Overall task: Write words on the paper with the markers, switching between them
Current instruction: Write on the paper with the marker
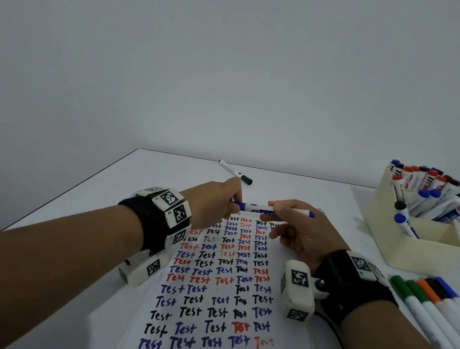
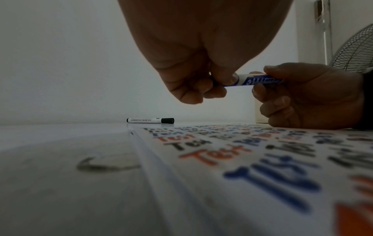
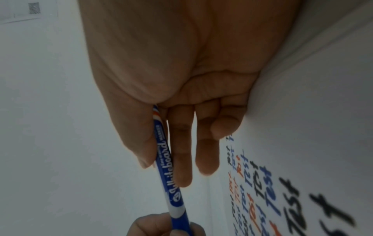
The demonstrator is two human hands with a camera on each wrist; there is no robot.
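A blue whiteboard marker (image 1: 259,208) is held level above the far end of the paper (image 1: 216,303), between both hands. My left hand (image 1: 219,202) pinches its capped left end (image 2: 232,80). My right hand (image 1: 295,226) grips the barrel (image 3: 167,169) between thumb and fingers. The paper is covered with rows of "Test" in black, blue and red. A black-capped marker (image 1: 236,172) lies on the table beyond the hands, also visible in the left wrist view (image 2: 150,120).
A cream box (image 1: 406,239) at the right holds several blue, red and black markers. A row of thin markers (image 1: 433,303) with green, orange, black and blue caps lies at the right edge. The white table (image 1: 104,193) ends at a wall.
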